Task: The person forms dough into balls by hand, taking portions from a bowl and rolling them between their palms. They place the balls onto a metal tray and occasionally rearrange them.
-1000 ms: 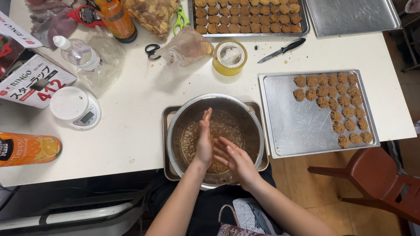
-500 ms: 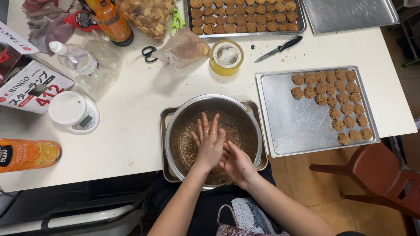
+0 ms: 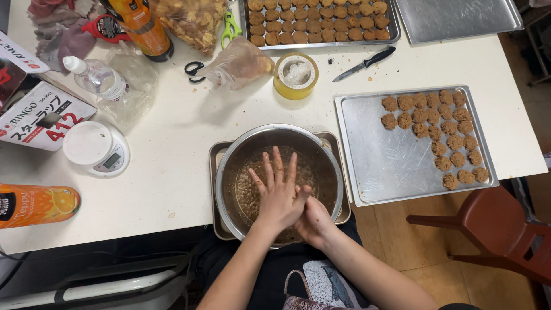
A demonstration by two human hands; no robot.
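While I lean over the near edge of the tabletop, my left hand lies palm-down with its fingers spread, pressed flat on top of my right hand; whether a lump of mix sits between the palms I cannot tell, since the upper hand hides it; both hands hover inside the steel bowl, directly over the brown crumbly mix in its bottom; the bowl itself stands on a small tray. Just to the right of the bowl, on my right hand's side, lies the half-filled baking sheet, its long axis running left to right, with brown balls clustered at its far right end and bare metal nearest the bowl; beyond it a black-handled knife and a roll of tape; farthest, a full tray of balls.
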